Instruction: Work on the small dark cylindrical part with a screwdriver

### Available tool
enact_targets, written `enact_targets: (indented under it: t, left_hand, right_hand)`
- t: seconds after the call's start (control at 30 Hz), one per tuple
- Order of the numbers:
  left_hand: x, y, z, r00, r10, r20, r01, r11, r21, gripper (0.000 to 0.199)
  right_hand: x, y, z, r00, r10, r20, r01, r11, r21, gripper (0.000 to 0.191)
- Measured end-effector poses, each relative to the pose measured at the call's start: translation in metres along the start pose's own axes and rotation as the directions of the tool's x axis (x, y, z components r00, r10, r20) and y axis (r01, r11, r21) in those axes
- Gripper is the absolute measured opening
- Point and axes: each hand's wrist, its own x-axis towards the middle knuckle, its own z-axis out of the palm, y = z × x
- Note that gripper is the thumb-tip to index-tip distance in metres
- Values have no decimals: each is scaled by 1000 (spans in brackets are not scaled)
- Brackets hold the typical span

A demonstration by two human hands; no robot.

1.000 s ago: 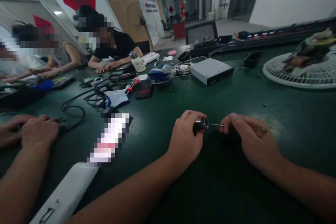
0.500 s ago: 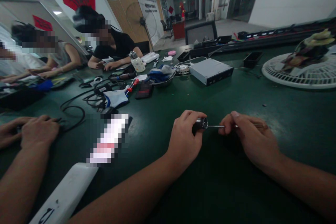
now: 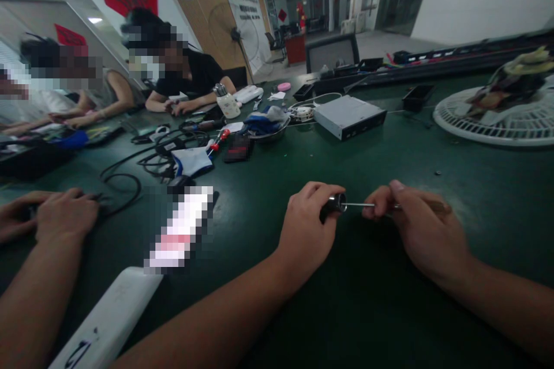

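Note:
My left hand point(image 3: 308, 225) is wrapped round a short dark cylinder point(image 3: 336, 203) with a shiny round end that faces right. A thin metal shaft point(image 3: 360, 204) reaches from that end to my right hand point(image 3: 418, 219), which is closed on a screwdriver. Its brownish handle point(image 3: 439, 207) shows behind the fingers. The shaft's tip is at the cylinder's open end; how far it goes inside is hidden. Both hands are just above the green table point(image 3: 381, 311).
A grey drive box point(image 3: 350, 115) lies beyond my hands, a white fan grille point(image 3: 485, 127) at the right. On the left are a lit phone point(image 3: 182, 230), a white object point(image 3: 108, 314), cables point(image 3: 125, 184) and a neighbour's hands point(image 3: 64, 213). People sit further back.
My right hand has shifted slightly right with the screwdriver. The cylinder in my left hand has moved a little to the right too.

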Motion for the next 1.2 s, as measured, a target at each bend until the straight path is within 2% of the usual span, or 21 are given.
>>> enact_targets:
  t: [0.1, 0.2, 0.3, 0.43, 0.53, 0.67, 0.73, 0.83, 1.03, 1.2]
  left_hand:
    - [0, 0, 0, 1000, -10, -13, 10, 1000, -11, 34]
    - [0, -1, 0, 1000, -16, -27, 16, 1000, -4, 36]
    - [0, -1, 0, 1000, 4, -19, -4, 1000, 4, 37]
    - [0, 0, -1, 1000, 10, -24, -9, 1000, 1, 37]
    - [0, 0, -1, 1000, 2, -23, -3, 1000, -10, 36]
    - [-1, 0, -1, 1000, 13, -25, -13, 1000, -6, 37]
    - [-1, 1, -1, 1000, 20, -15, -20, 1000, 0, 37]
    - [-1, 2, -1, 1000, 28, -13, -28, 1000, 0, 39]
    - [0, 0, -1, 999, -11, -31, 11, 1000, 1, 40]
    - [-2, 0, 0, 999, 33, -20, -31, 996, 78, 40]
  right_hand:
    - [-2, -3, 1, 999, -31, -36, 27, 994, -105, 51]
    - [-3, -6, 0, 1000, -31, -3, 30, 983, -178, 49]
    - [-2, -3, -1, 999, -4, 50, 10, 994, -113, 53]
    - [-1, 0, 0, 1000, 3, -5, -3, 1000, 8, 53]
    - [-5, -3, 1, 999, -19, -48, 16, 998, -66, 50]
    - [-6, -8, 1, 1000, 0, 23, 4, 984, -179, 52]
    - [-5, -7, 1, 999, 0, 48, 6, 992, -129, 53]
    - [-2, -4, 0, 1000, -16, 15, 17, 1000, -26, 54]
    - [-3, -6, 3, 999, 21, 41, -14, 987, -160, 47]
    - [-2, -9, 2, 999, 24, 48, -20, 996, -84, 55]
